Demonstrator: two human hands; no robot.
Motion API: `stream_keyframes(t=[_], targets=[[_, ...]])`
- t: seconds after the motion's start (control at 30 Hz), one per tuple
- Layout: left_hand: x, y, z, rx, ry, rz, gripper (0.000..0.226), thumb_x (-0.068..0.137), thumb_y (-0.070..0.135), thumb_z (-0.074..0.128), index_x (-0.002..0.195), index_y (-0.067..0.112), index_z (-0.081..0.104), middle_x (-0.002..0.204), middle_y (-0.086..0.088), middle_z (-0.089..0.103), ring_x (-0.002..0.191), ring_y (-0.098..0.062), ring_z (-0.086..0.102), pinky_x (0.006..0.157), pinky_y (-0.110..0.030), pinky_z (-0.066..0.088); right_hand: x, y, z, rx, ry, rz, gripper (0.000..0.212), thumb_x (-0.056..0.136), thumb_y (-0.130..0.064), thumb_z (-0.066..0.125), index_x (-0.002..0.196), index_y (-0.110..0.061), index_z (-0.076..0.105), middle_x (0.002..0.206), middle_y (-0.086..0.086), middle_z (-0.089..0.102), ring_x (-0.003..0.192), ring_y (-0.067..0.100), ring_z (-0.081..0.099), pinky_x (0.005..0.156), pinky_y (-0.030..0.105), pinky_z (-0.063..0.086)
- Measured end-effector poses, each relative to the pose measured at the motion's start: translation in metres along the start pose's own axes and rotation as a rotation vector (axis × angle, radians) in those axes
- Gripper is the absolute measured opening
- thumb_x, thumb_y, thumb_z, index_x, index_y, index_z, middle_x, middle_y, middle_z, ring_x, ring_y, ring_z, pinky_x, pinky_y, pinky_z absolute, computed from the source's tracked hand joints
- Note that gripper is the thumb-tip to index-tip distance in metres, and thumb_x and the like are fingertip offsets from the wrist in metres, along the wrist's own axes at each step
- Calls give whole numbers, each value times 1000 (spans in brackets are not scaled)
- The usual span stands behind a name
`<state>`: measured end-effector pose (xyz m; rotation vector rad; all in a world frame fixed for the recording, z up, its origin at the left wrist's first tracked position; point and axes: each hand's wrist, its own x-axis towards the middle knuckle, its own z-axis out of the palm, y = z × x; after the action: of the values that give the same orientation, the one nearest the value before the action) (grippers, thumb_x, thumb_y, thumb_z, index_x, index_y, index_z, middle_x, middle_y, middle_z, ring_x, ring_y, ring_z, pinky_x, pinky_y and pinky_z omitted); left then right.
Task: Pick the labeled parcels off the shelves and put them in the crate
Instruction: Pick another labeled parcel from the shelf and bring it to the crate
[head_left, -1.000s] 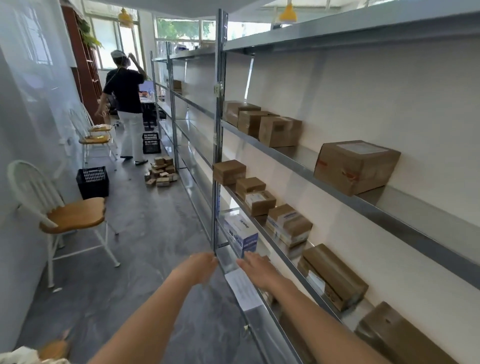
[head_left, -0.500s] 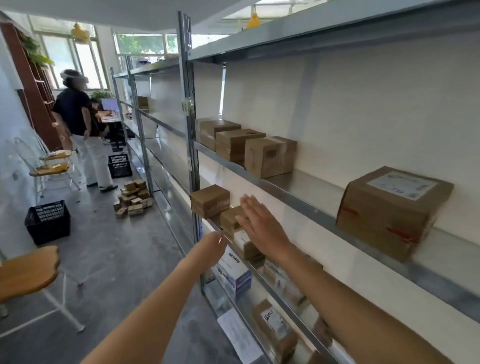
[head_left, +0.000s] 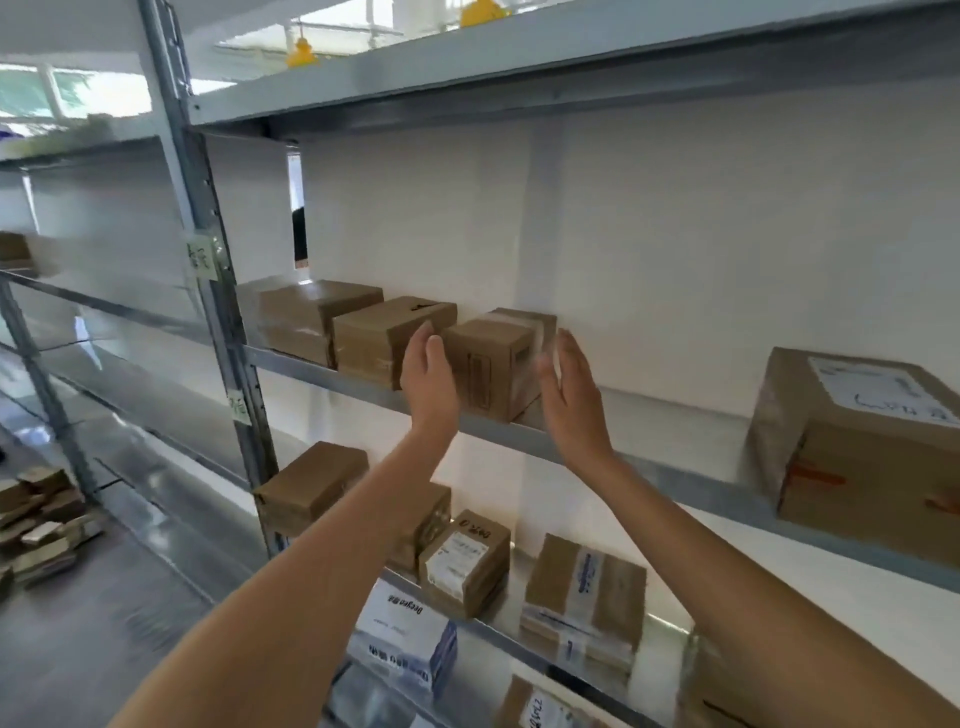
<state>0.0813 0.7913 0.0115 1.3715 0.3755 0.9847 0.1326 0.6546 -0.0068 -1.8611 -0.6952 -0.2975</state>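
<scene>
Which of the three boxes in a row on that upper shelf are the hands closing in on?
The rightmost box, with clear tape across its top. The left hand and right hand flank it, open; the other two sit further left.

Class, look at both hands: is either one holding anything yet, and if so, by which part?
Nothing is held. The left hand and right hand flank the small cardboard box, fingers straight.

Matt brown cardboard parcel (head_left: 493, 358) on a smooth, glossy grey metal shelf (head_left: 649, 470).
</scene>
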Motion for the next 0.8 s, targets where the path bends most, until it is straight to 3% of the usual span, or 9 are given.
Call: stream_keyframes(t=[0.1, 0.17, 0.23, 0.33, 0.4, 0.5, 0.6, 0.7, 0.8], targets=[[21, -9, -3, 3, -123, -68, 44, 103, 31, 33, 144, 19, 44, 145, 1, 46, 135, -16, 39, 116, -34, 28, 4, -2, 13, 22, 89, 104, 58, 106, -40, 32, 157, -15, 18, 163, -2, 20, 149, 13, 20, 116, 19, 12], [32, -16, -4, -19, -221, -153, 48, 100, 41, 34, 142, 21, 46, 144, 0, 48, 134, -19, 41, 116, -40, 29, 4, -2, 24, 65, 128, 177, 58, 106, -41, 32, 156, -18, 19, 162, -2, 23, 148, 15, 24, 120, 27, 16], [38, -23, -4, -43, -286, -254, 55, 93, 51, 34, 133, 19, 55, 133, -4, 58, 126, -23, 50, 112, -46, 36, 4, -3, 30, 77, 143, 238, 55, 106, -39, 31, 156, -19, 21, 160, 0, 29, 145, 18, 31, 119, 31, 23], [39, -29, -5, -64, -351, -282, 47, 97, 45, 32, 108, 12, 64, 104, -4, 66, 105, -22, 59, 91, -34, 47, 8, -10, 34, 35, 119, 278, 44, 108, -22, 29, 151, -20, 32, 146, 8, 49, 134, 26, 47, 109, 36, 41], [40, -30, -6, -99, -396, -249, 40, 100, 37, 32, 99, 16, 66, 96, -2, 66, 101, -22, 62, 79, -31, 48, 8, -14, 36, -7, 112, 292, 46, 106, -9, 29, 150, -20, 35, 143, 8, 52, 130, 25, 50, 102, 26, 42], [42, -29, -8, -162, -431, -237, 38, 101, 29, 32, 107, 19, 68, 103, 3, 68, 107, -17, 62, 74, -27, 50, 6, -16, 36, -32, 111, 318, 51, 102, -1, 29, 149, -21, 36, 142, 6, 53, 129, 22, 51, 94, 18, 40], [45, -24, -9, -169, -470, -237, 38, 102, 28, 29, 118, 25, 63, 116, 6, 65, 111, -12, 60, 79, -26, 51, 11, -21, 30, -17, 118, 329, 52, 100, -2, 30, 148, -22, 39, 144, 3, 51, 126, 17, 51, 103, 27, 44], [48, -13, -9, -190, -487, -224, 35, 104, 27, 28, 105, 33, 63, 113, 8, 65, 114, -15, 59, 89, -30, 52, 18, -29, 21, 78, 167, 350, 53, 91, -22, 37, 144, -20, 46, 141, 2, 55, 126, 19, 53, 106, 41, 46], [51, -5, -12, -193, -534, -195, 40, 102, 26, 25, 110, 31, 64, 119, 7, 66, 114, -14, 58, 96, -33, 47, 28, -38, 11, 174, 233, 429, 44, 88, -31, 41, 124, -16, 61, 123, 3, 64, 114, 20, 59, 99, 35, 48]])
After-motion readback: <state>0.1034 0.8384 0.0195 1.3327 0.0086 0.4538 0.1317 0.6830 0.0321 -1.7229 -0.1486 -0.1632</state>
